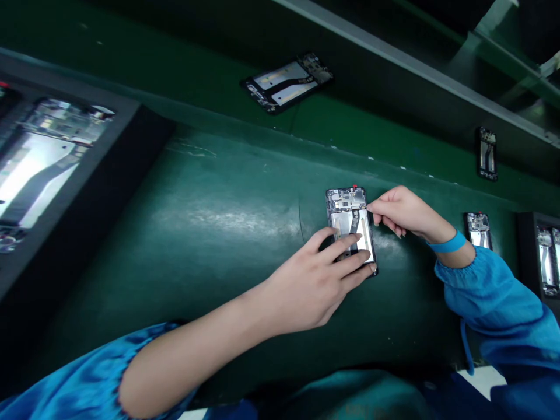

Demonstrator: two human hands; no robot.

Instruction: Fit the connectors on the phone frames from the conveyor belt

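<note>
An opened phone [345, 201] lies on the green bench in front of me, its circuit board, flex cable and silvery inner plate exposed. My left hand [321, 274] is spread over the lower half of this phone and grips it at its sides, hiding part of the plate. At the upper right edge of the phone, my right hand [400, 213] is closed in a pinch, thumb against forefinger. Whatever lies between those fingertips is too small or hidden to make out. A small red piece [355, 186] sticks out at the phone's top edge.
Another opened phone [286, 81] rests on the raised ledge behind, with a smaller-looking one [487, 153] farther right. One more phone [479, 228] lies beside my right wrist. Dark foam trays [126, 134] holding phones stand at left and far right.
</note>
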